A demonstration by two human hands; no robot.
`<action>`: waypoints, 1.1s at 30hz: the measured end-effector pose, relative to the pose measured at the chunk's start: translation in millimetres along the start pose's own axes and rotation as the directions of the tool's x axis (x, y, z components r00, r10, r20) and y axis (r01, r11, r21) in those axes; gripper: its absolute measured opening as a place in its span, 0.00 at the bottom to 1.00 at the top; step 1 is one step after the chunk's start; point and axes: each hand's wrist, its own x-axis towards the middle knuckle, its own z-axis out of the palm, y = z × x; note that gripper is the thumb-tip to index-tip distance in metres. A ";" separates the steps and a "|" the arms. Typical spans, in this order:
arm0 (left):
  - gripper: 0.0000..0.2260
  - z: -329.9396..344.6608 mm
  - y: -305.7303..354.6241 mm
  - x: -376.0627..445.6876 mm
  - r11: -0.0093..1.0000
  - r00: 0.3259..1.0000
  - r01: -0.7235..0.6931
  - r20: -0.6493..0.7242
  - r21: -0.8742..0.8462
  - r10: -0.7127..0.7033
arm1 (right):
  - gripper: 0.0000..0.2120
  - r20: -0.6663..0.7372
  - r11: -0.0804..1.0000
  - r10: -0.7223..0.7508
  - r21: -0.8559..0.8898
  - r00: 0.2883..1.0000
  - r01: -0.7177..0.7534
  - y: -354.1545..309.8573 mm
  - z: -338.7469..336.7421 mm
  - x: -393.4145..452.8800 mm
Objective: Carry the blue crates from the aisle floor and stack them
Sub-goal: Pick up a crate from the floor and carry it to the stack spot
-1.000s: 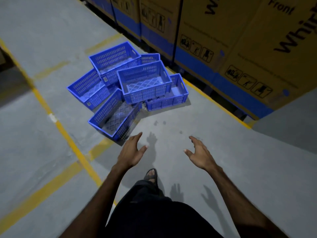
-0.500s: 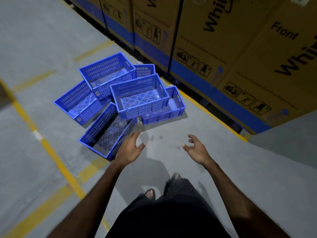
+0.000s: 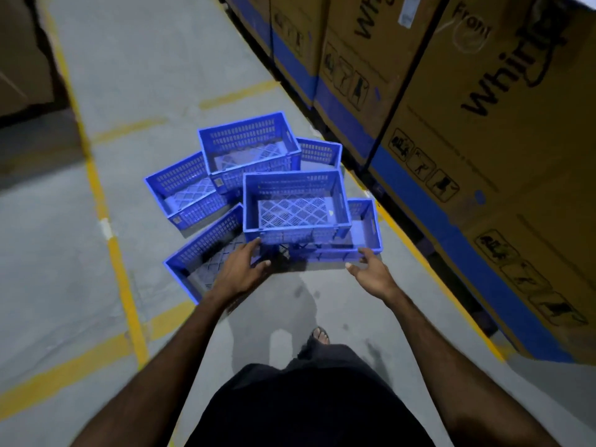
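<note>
Several blue perforated crates lie in a loose heap on the grey aisle floor. The nearest upper crate (image 3: 295,204) sits on top of two lower ones, a tilted crate (image 3: 200,253) on the left and a crate (image 3: 367,227) on the right. My left hand (image 3: 240,271) reaches under the upper crate's near left corner, fingers spread and touching its edge. My right hand (image 3: 371,272) is open just in front of the right lower crate's near rim, holding nothing. Further back lie a raised crate (image 3: 248,150) and a crate (image 3: 183,195) to its left.
Tall brown cardboard boxes (image 3: 483,124) with blue bands line the right side of the aisle. Yellow floor lines (image 3: 119,262) run along the left. A dark stack (image 3: 22,59) stands at the far left. My sandalled foot (image 3: 319,335) is just behind my hands.
I have stepped closer to the heap. Both hands moved forward, the left reaching the upper crate's near corner and the right reaching the lower crate's rim.
</note>
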 end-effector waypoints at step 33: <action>0.24 25.2 -122.8 383.5 0.972 0.971 0.233 0.054 -0.032 -0.232 | 0.31 -0.044 0.982 0.189 0.007 0.981 -0.189 14.9 5.7 471.6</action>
